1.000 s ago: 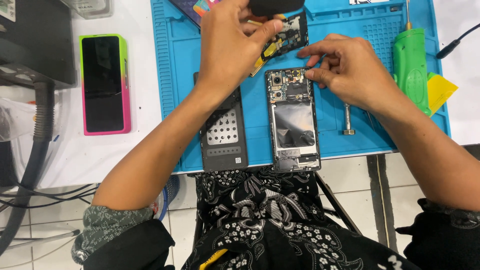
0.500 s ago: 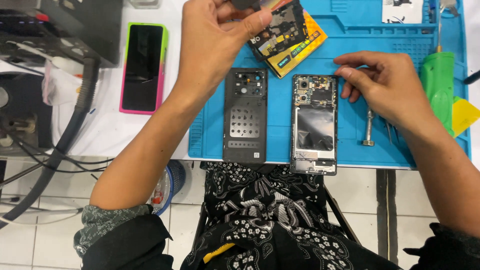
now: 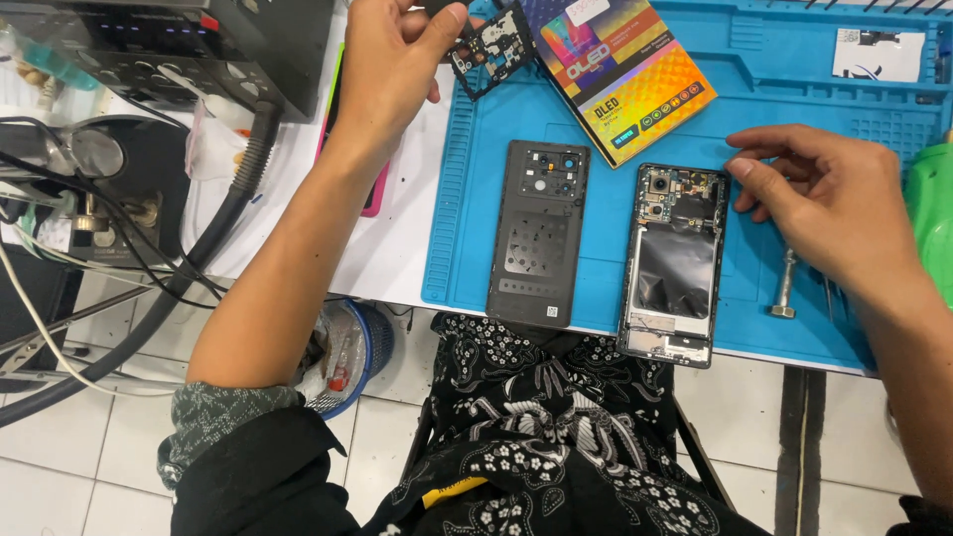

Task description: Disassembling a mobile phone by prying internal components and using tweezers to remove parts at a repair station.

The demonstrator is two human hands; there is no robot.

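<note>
My left hand (image 3: 392, 62) is raised at the top of the view and pinches a small black phone cover plate (image 3: 493, 48) between thumb and fingers. An opened phone (image 3: 674, 261) with its circuit board and battery bay exposed lies on the blue work mat (image 3: 754, 119). My right hand (image 3: 829, 203) rests just right of the phone's top corner, fingers curled, thumb near the camera end, holding nothing that shows. A dark phone back cover (image 3: 538, 231), inner side up, lies left of the opened phone.
A colourful flat box (image 3: 620, 69) lies on the mat behind the phones. A metal screwdriver bit holder (image 3: 784, 285) is by my right wrist, a green tool (image 3: 933, 233) at the right edge. Left are a black station (image 3: 169, 50), hoses, cables and a pink-edged phone (image 3: 375, 194).
The camera view has shifted, so everything sits further right. My left hand has carried the black plate up and away to the left. My right hand has eased off the opened phone's top.
</note>
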